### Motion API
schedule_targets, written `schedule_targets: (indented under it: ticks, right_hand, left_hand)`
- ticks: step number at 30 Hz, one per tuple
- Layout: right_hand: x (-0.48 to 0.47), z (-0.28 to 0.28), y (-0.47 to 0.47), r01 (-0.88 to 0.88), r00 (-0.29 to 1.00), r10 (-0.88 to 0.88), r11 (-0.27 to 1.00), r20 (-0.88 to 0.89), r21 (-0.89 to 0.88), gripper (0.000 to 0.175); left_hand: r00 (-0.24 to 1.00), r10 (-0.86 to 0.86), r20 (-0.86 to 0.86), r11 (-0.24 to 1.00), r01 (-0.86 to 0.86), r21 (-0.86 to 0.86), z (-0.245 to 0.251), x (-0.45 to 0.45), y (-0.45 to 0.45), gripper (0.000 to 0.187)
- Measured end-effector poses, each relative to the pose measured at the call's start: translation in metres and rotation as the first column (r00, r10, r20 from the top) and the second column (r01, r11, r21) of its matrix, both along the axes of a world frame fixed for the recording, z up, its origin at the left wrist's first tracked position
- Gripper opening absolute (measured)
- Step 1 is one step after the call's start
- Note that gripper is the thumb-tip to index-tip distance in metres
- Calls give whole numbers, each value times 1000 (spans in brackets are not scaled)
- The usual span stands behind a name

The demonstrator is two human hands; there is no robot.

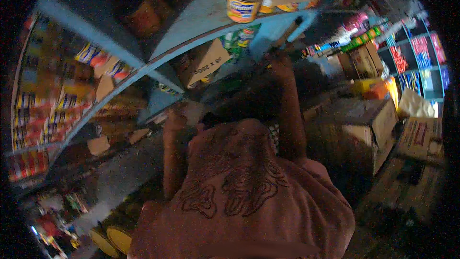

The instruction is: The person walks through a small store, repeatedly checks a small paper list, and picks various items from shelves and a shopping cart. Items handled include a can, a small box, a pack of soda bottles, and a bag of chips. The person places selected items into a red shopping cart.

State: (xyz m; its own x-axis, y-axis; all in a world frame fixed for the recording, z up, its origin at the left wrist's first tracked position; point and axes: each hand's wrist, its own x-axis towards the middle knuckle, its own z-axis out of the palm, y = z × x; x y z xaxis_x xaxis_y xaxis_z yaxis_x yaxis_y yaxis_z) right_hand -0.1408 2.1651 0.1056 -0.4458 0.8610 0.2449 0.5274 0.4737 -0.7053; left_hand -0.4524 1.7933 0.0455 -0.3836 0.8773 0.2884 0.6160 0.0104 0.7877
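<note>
In dim, blurred light, my left hand (178, 113) is in front of the lower shelf, beside a pale greyish patch whose nature I cannot tell. My right hand (280, 61) reaches forward beneath the blue shelf edge. A dark, narrow, stick-like thing (291, 30) rises just beyond its fingers; whether the hand grips it is unclear. Above, an opened-looking or recessed-top tin can (245, 4) with a yellow and blue label stands on the blue shelf (190, 19). Below that shelf are a cut cardboard box (212, 63) and green packages (244, 37).
Shelves of tins and packets (57, 115) stand at left, divided by a blue post (90, 32). On the right are a large cardboard box (359, 129), another carton (363, 61) and a rack of bright packets (420, 50). Yellow round objects (118, 239) lie at lower left.
</note>
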Motion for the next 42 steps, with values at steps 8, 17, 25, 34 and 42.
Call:
schedule_targets:
  ticks: [8, 17, 25, 34, 42]
  right_hand:
    - [-10, -2, 14, 315, 785, -347, 937, -513, -152, 32]
    - [19, -42, 121, -65, 674, -145, 965, -724, -254, 28]
    - [2, -74, 115, -44, 699, -114, 979, -706, -201, 40]
    - [-12, -8, 36, 108, 914, 33, 941, -404, 321, 32]
    - [-9, 49, 1, -56, 796, -74, 979, -601, -194, 38]
  left_hand:
    - [957, 288, -24, 728, -235, -644, 46, -55, -119, 57]
    - [958, 146, -245, 537, -285, -794, 15, -74, -214, 54]
    - [929, 276, -246, 604, -367, -708, 15, -64, -207, 53]
    - [991, -7, -131, 710, -87, -698, 22, -41, -82, 53]
    - [943, -332, 14, 653, 241, -718, 24, 69, 52, 52]
